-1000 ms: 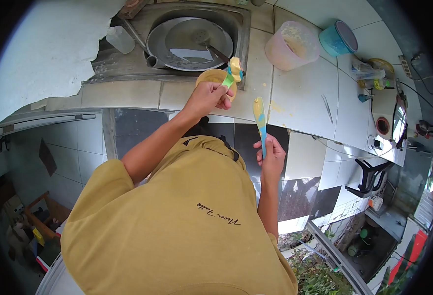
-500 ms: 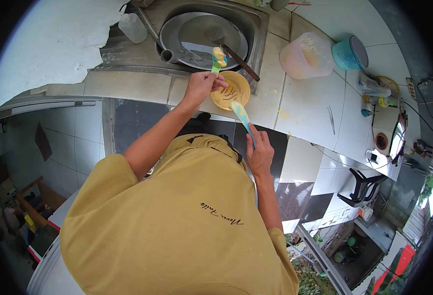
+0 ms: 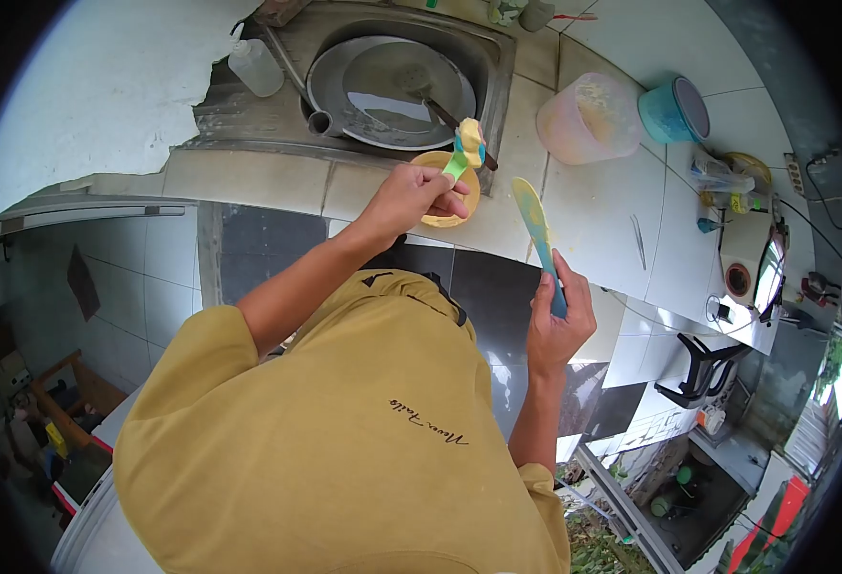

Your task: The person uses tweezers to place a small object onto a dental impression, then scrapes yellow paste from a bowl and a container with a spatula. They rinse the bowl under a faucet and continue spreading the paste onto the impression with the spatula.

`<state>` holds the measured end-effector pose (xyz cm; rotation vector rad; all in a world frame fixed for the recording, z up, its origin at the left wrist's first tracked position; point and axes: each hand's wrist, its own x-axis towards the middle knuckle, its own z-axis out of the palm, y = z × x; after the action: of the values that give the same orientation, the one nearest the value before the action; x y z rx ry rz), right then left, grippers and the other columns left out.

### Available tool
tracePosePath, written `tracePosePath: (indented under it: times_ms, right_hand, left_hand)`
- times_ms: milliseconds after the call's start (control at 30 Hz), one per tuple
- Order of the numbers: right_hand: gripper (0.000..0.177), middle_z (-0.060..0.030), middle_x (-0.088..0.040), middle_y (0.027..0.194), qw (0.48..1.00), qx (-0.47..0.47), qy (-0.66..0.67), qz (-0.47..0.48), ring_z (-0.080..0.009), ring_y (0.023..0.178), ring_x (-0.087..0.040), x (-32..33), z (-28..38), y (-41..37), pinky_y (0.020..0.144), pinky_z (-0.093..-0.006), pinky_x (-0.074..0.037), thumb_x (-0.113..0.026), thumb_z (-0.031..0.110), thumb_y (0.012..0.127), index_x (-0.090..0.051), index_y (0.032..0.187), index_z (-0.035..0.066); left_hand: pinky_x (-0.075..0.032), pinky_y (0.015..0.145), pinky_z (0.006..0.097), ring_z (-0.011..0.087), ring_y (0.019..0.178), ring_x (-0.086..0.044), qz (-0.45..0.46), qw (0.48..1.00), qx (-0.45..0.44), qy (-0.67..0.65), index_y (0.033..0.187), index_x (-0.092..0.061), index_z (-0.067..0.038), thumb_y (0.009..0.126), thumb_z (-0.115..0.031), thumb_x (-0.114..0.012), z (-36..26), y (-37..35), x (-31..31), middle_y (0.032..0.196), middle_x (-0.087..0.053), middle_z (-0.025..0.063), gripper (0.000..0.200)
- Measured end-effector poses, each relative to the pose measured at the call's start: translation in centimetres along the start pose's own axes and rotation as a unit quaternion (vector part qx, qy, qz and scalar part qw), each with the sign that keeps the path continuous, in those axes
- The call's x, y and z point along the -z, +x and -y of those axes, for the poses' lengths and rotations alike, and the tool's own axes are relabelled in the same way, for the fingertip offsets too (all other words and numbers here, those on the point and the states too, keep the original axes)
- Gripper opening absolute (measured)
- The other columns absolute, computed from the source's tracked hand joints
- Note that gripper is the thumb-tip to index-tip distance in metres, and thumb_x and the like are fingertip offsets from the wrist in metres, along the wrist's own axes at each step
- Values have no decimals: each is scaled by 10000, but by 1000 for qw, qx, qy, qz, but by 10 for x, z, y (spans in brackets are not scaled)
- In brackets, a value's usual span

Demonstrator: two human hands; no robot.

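Note:
My left hand (image 3: 411, 199) is closed on the handle of a small green spoon-like utensil (image 3: 455, 165). A thick lump of creamy yellow mixture (image 3: 470, 139) hides most of its blue head. Beneath that hand, a yellow bowl (image 3: 474, 199) sits on the counter's front edge, partly covered by my fingers. My right hand (image 3: 561, 311) grips a blue spatula (image 3: 538, 230) by its lower end. Its blade points up, smeared with yellow mixture, to the right of the bowl and apart from it.
Behind the bowl, a metal sink (image 3: 499, 96) holds a large round pan (image 3: 320, 81) with liquid and a dark-handled tool. A pinkish tub (image 3: 574, 134), a turquoise container (image 3: 665, 113) and metal tweezers (image 3: 640, 241) are on the tiled counter to the right.
My right hand has drawn the spatula out of the bowl, rightward, and turned its blade upward. My left hand has shifted slightly right and tilted the loaded utensil over the bowl's far rim.

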<state>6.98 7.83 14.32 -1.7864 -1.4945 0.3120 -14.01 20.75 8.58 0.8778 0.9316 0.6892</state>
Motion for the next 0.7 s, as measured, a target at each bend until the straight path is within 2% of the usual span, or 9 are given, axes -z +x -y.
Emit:
tracePosePath:
  times_ms: [67, 167, 400, 567, 700]
  right_hand:
    - [288, -106, -639, 847, 999, 36, -4, -19, -193, 674, -608, 0, 13, 13, 591, -301, -479, -611, -16, 859, -664, 1141, 15]
    - [286, -111, -647, 858, 997, 70, -18, -34, -203, 683, -620, -5, 17, 25, 587, -305, -482, -612, -21, 854, -669, 1132, 22]
    - [307, -113, -646, 854, 996, 80, -20, -27, -208, 669, -619, -10, 13, 21, 571, -313, -485, -614, -40, 832, -672, 1126, 25]
    - [322, -101, -629, 824, 994, 94, -37, -28, -181, 619, -591, -7, 11, 11, 486, -292, -458, -619, -64, 807, -680, 1111, 21]
    - [328, -91, -633, 829, 993, 105, -27, -50, -163, 606, -588, -7, 12, 9, 468, -284, -454, -625, -67, 800, -684, 1109, 26]
  left_hand:
    - [-519, 848, 273, 130, 812, -672, 33, 999, 7, 14, 1071, -633, 49, 1002, -231, -472, -1, -6, -9, 809, -703, 90, 330]
    - [-512, 844, 271, 126, 802, -660, 34, 999, -10, 37, 1052, -631, 56, 997, -223, -449, -1, -13, -21, 808, -702, 101, 337]
    - [-523, 800, 263, 130, 783, -672, 30, 998, -25, 44, 1028, -626, 73, 989, -191, -442, 1, -20, -31, 794, -700, 121, 325]
    - [-524, 786, 260, 127, 774, -679, 25, 998, -24, 48, 1022, -630, 73, 983, -183, -447, -1, -19, -30, 779, -699, 119, 316]
    - [-524, 777, 259, 125, 761, -685, 17, 997, -27, 64, 1012, -636, 66, 980, -182, -454, 1, -18, -30, 765, -702, 114, 310]
